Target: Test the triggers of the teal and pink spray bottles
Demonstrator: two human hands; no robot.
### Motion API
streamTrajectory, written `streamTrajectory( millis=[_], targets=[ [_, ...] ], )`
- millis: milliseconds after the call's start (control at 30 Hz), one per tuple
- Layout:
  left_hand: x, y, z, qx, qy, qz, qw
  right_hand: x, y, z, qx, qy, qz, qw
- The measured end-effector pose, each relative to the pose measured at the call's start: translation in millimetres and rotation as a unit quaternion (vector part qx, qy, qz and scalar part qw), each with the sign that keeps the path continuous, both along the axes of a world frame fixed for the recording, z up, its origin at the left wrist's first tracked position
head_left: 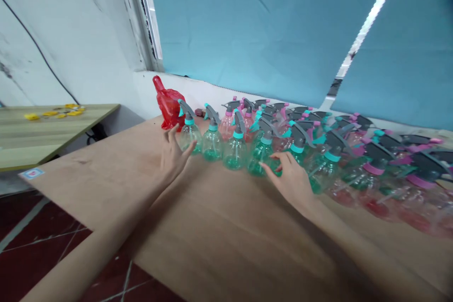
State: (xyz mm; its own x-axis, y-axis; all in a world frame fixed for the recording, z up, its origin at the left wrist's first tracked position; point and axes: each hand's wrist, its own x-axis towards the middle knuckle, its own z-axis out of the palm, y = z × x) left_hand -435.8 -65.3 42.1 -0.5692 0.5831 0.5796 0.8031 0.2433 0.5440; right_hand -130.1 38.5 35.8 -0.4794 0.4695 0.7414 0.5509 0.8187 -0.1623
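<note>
Rows of small clear spray bottles stand upright on the wooden table (212,226). Nearest my left hand (173,155) is a green-tinted spray bottle (191,139) with a grey and turquoise trigger head, at the row's left end. That hand has its fingers spread and holds nothing. My right hand (292,177) hovers in front of another green spray bottle (261,158), its thumb and fingers bent but apart, with nothing between them. Between the hands stand a green bottle (212,144) and another green bottle (235,153). Pink-collared bottles (375,188) fill the right side.
A red plastic bag (171,106) sits at the table's back left, behind the first bottle. Further left, a second table (46,134) holds yellow pieces (62,112). A white wall and a blue covering (265,28) rise behind the bottles. Dark red floor tiles show at lower left.
</note>
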Motion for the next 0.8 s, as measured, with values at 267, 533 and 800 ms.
streamTrajectory(
  millis=[267,533,800],
  targets=[
    [88.9,8.6,27.6,-0.132,0.059,-0.1,0.984,-16.1,11.6,3.8,-0.165,-0.005,-0.075,0.983],
    [110.7,51.9,33.7,-0.22,0.065,-0.09,0.969,-30.0,24.9,1.7,-0.202,-0.021,-0.089,0.975],
    [100.8,43.3,26.4,-0.187,0.046,-0.063,0.979,-35.0,23.6,-1.8,-0.181,-0.005,-0.094,0.979]
  ],
)
